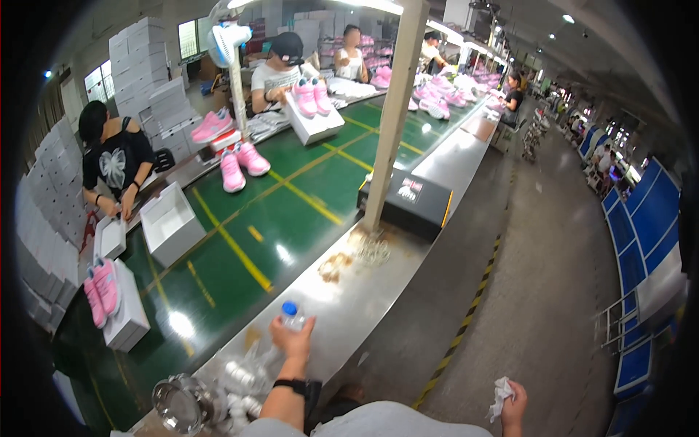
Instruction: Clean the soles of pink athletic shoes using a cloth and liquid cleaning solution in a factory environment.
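Left grip (pixel 293 338) holding clear bottle (pixel 293 320), blue cap (pixel 290 308) standing above it | right grip (pixel 515 403), well apart, holding white tissue (pixel 501 395)

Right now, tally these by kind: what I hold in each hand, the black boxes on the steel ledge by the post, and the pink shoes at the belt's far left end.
Clear blue-capped bottle, left hand: 1
Crumpled white piece, right hand: 1
Black box: 1
Pink shoes: 2
Total: 5
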Demonstrator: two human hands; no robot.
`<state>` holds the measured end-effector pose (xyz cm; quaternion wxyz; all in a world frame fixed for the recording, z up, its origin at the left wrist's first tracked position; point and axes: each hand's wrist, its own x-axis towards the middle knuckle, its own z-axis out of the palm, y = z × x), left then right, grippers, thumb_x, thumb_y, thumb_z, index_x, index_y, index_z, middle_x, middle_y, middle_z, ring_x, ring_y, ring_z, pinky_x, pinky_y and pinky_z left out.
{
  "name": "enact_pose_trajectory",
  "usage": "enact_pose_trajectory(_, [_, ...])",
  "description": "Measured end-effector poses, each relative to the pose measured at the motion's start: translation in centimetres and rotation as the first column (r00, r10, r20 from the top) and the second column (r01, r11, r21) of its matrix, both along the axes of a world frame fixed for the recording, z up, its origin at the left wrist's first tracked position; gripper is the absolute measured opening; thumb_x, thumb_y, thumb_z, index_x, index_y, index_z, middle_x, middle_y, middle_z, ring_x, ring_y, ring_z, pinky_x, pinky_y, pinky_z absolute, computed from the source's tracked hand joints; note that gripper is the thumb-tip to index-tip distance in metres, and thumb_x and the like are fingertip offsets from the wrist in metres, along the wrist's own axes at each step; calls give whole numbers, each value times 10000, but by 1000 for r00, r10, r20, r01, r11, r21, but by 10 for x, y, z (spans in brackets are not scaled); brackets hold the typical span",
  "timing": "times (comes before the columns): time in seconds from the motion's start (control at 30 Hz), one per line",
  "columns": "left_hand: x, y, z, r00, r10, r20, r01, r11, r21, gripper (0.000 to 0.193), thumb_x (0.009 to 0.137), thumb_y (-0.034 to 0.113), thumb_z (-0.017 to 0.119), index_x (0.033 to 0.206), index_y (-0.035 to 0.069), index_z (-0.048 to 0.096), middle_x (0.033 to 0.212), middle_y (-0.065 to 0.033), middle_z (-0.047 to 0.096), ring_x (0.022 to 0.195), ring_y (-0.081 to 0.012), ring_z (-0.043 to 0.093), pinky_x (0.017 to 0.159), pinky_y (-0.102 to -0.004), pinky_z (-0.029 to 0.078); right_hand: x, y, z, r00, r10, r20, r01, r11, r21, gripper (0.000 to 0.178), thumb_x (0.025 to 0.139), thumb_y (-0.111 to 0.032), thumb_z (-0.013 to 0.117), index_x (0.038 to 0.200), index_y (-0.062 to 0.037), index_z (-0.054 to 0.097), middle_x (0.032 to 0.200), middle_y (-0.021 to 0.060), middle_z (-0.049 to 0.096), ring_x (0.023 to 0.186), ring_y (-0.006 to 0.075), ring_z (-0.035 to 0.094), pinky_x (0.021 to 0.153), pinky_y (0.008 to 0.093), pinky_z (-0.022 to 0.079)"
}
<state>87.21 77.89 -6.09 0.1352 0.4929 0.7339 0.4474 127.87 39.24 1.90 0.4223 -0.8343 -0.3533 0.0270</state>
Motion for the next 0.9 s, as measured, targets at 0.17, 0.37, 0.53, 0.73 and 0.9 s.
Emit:
enact_pose_trajectory(0.17, [6,5,4,998,5,-65,-9,999,-51,735,559,369,798,1103,27,441,1062,-135,493,1051,-324,454,911,-442,305,77,32,-33,999,36,20,-35,998,-49,296,890,-99,500,1146,30,574,1053,133,618,933,218,592,822,323,477])
enact_pose_trajectory(0.37, [75,27,74,915,-385,-118,388,922,-2,695,556,330,800,1078,33,449,1033,-120,479,1037,-288,435,909,-431,290,179,99,-48,991,132,14,-131,991,-36,284,876,-76,497,1123,30,587,1047,132,613,947,213,592,836,323,477])
enact_pose_trajectory(0.53, [213,72,147,846,-533,-24,532,840,109,611,577,329,803,1024,50,493,976,-117,511,952,-299,474,856,-411,342,299,166,-77,978,148,-144,-149,989,4,283,879,-51,485,1134,32,577,1069,128,609,995,217,577,865,337,467])
enact_pose_trajectory(0.73, [397,159,221,664,-747,-4,722,641,261,553,617,293,803,1035,22,561,956,-113,579,893,-266,570,803,-367,441,424,254,-25,989,136,-52,-132,988,77,262,828,17,477,1054,13,608,1026,116,620,947,219,592,844,328,468])
enact_pose_trajectory(0.9, [512,224,275,616,-784,71,720,598,351,473,645,235,796,999,16,571,908,-79,595,869,-175,572,793,-304,440,519,336,-11,987,142,-78,-124,973,194,261,768,87,487,968,17,639,996,122,616,959,225,589,864,318,451])
